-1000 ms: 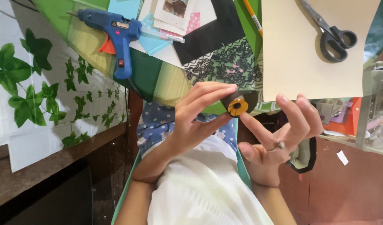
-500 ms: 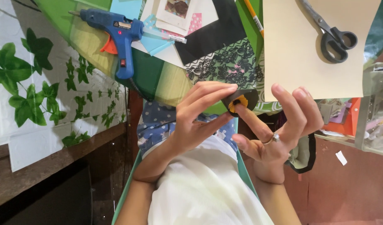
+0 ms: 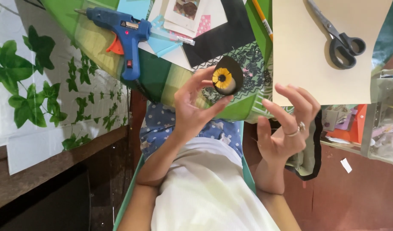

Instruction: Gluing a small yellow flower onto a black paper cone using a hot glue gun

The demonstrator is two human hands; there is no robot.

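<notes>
The left hand (image 3: 192,109) is raised with palm toward the camera, fingertips pinching a small black oval piece bearing a yellow flower (image 3: 226,80) above the table (image 3: 162,81) edge. The right hand (image 3: 286,130) hovers just beside it, fingers spread and empty.

- A white wall covering (image 3: 17,141) with green ivy leaves (image 3: 34,98) printed on it fills the left side.
- Below it runs a dark brown wooden ledge (image 3: 55,171).
- The counter (image 3: 162,81) wears a shiny cloth with green and yellow stripes.
- A reddish brown floor (image 3: 354,196) shows at the lower right.
- A clear plastic box (image 3: 384,115) sits at the right edge.
- The light is bright and even.
</notes>
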